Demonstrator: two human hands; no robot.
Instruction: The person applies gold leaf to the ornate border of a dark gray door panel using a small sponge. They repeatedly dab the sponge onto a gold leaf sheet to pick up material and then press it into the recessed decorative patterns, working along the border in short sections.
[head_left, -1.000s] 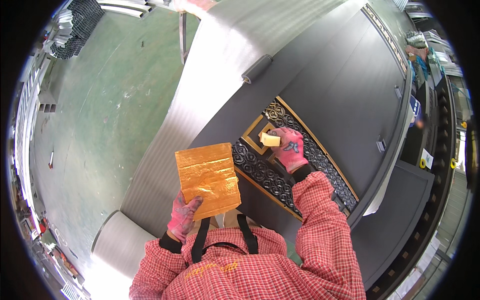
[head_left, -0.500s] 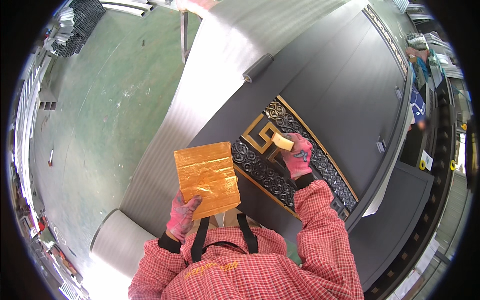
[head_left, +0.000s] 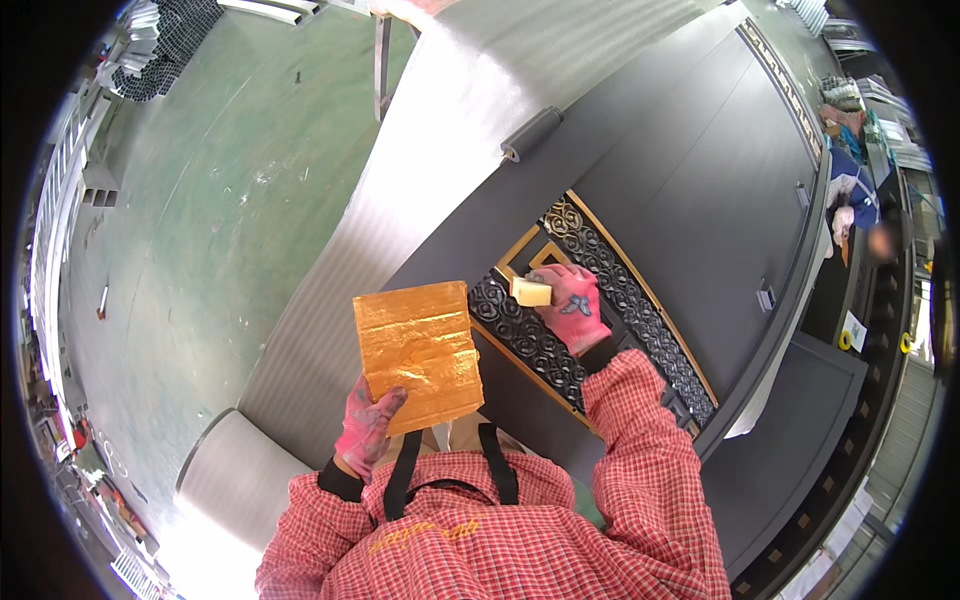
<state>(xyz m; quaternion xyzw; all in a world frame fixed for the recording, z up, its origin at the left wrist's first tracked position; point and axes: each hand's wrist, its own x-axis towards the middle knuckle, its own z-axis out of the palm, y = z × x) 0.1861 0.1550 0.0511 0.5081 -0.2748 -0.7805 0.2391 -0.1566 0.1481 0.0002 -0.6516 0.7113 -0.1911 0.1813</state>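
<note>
My left hand (head_left: 368,425), in a pink glove stained dark, holds up a flat board (head_left: 420,355) coated in gold paint by its lower left corner. My right hand (head_left: 575,305), also pink-gloved, grips a small pale sponge block (head_left: 531,291) and presses it on the ornate border (head_left: 545,330) of a dark grey metal door (head_left: 690,170). That border has black scrollwork and gold trim lines. The door lies flat in front of me.
A hinge barrel (head_left: 530,133) sits on the door's left edge above a ribbed silver side panel (head_left: 400,200). Green floor (head_left: 200,200) spreads to the left with metal stock at its far rim. Another person (head_left: 855,215) stands at the far right by cluttered shelves.
My right hand with the sponge has slid down and left along the ornate border. The gold board in my left hand stays about where it was.
</note>
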